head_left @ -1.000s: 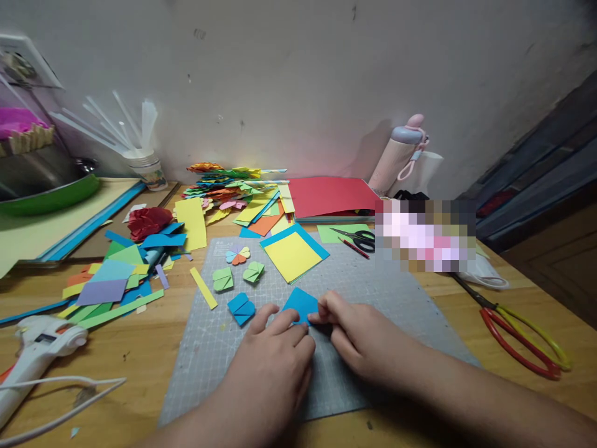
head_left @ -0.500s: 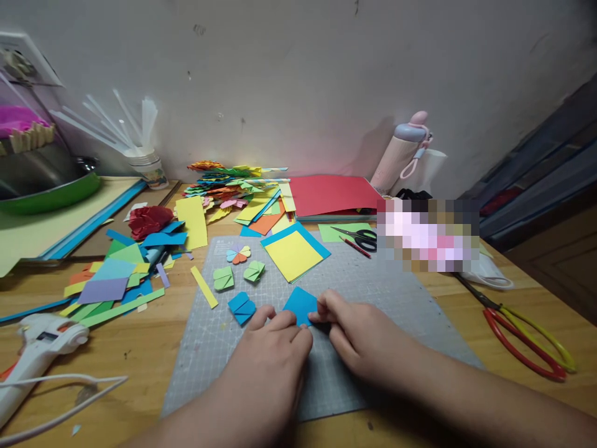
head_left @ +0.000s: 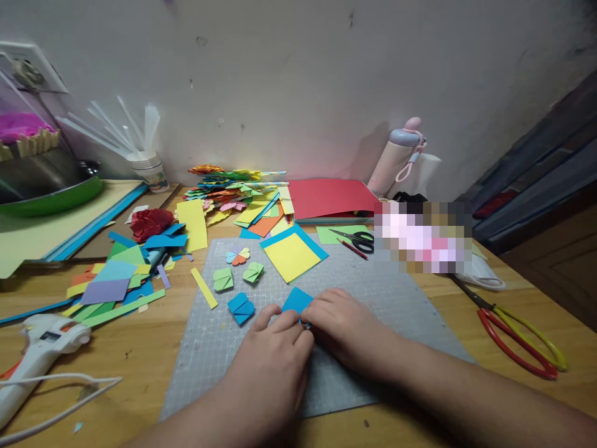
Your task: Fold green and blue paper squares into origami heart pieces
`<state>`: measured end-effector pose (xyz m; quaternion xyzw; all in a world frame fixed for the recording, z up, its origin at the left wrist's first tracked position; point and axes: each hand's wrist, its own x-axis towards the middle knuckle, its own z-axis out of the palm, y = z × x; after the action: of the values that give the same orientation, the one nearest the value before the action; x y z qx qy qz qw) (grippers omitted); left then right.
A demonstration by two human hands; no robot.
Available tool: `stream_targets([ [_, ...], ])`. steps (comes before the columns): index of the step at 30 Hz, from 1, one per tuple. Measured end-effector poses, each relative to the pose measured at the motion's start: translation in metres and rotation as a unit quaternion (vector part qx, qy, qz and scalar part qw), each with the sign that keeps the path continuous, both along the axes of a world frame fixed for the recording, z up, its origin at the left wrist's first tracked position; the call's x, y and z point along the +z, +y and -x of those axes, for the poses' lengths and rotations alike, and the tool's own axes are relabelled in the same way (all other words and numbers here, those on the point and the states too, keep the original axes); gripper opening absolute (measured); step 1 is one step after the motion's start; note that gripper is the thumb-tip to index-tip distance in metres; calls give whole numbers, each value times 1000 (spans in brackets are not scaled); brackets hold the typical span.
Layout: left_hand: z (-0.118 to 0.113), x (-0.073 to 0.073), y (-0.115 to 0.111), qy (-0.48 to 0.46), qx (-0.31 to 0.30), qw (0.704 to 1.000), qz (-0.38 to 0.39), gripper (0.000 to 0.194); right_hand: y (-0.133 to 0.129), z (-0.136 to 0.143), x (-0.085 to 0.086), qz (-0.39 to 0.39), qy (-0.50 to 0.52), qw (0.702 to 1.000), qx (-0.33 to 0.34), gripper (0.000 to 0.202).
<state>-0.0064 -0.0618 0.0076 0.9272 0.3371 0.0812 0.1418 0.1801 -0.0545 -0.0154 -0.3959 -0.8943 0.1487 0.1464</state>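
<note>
A small blue paper piece [head_left: 295, 300] lies on the grey cutting mat [head_left: 373, 292]. My left hand [head_left: 275, 354] presses its near edge with the fingertips. My right hand [head_left: 342, 326] covers its right side, fingers pinching the paper where the two hands meet. Most of the paper is hidden under my fingers. Just left of my hands lies a folded blue paper heart [head_left: 241, 308], with two green folded hearts [head_left: 222, 279] and a multicoloured paper flower [head_left: 237, 255] beyond it.
Yellow and blue paper squares [head_left: 293, 254] lie farther back on the mat. Black scissors [head_left: 357, 238] and red-yellow scissors [head_left: 517, 333] lie to the right. A glue gun [head_left: 41, 345] rests at the left. Coloured paper scraps [head_left: 116, 274] and a red sheet stack [head_left: 329, 196] line the back.
My right hand slid left over the blue paper, covering more of it, and its fingertips now meet those of my left hand. The camera shifted slightly.
</note>
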Motion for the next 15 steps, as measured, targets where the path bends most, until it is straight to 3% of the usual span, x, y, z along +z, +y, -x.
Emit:
stream_targets([
  [6,5,-3,14,-80,62,995,17,9,11,-8,0,-56,-36,997,50,17],
  [9,6,-11,20,-92,87,992,1,21,12,-8,-1,-104,-63,990,70,20],
  [15,9,-14,29,-89,69,993,-45,21,11,-7,-4,-143,14,988,59,19],
])
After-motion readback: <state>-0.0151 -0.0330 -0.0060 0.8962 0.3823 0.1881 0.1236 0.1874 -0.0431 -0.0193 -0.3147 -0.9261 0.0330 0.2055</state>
